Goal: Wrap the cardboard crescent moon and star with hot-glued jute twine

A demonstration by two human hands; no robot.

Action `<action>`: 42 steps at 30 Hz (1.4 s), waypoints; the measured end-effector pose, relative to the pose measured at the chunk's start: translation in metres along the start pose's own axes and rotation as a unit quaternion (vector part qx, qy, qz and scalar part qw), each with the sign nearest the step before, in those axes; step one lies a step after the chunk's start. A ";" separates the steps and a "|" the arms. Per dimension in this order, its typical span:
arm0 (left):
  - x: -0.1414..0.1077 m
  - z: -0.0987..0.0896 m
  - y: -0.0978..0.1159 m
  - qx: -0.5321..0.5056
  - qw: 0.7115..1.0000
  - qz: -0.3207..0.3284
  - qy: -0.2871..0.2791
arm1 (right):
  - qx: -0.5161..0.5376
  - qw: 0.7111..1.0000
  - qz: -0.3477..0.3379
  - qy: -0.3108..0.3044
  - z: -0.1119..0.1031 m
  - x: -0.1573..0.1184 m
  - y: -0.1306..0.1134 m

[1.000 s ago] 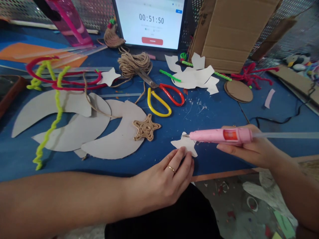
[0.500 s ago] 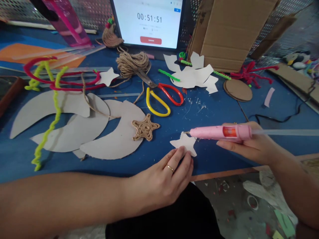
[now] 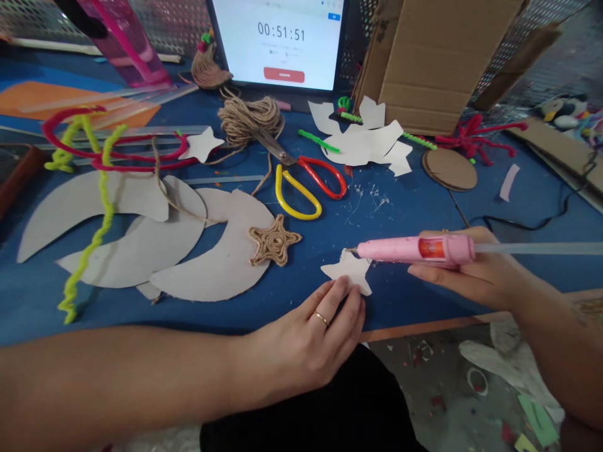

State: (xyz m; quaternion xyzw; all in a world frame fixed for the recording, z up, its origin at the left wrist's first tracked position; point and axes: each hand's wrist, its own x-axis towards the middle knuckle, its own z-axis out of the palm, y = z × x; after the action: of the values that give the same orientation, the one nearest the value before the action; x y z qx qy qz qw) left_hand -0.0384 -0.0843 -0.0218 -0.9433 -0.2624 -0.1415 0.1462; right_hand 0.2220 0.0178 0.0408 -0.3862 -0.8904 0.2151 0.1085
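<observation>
The two hands are apart, working either side of a small white card star that lies flat on the blue counter, just ahead of the person's body. The left hand rests palm-down with its fingers spread a little, and the fingertips press on the star's lower edge. The right hand is closed around a pink hot glue gun, whose long axis runs almost level across the view, with a clear glue stick trailing out to the right. Its nozzle points left and sits at the star's upper edge, so the star lies directly off the tip, with the left hand the nearer of the two.

Beyond the left hand, a jute twine star sits on a cardboard crescent moon, and further crescents overlap to its left. Ahead of both hands lie red-and-yellow-handled scissors, a ball of jute twine and white card offcuts
</observation>
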 end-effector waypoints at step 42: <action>0.000 0.000 -0.001 0.008 1.000 0.009 -0.009 | -0.015 0.999 -0.035 0.022 -0.001 -0.002 0.003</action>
State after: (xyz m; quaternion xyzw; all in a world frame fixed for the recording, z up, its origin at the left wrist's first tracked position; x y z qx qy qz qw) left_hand -0.0386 -0.0835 -0.0213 -0.9456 -0.2563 -0.1300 0.1527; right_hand 0.2254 0.0187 0.0398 -0.3606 -0.9040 0.1897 0.1297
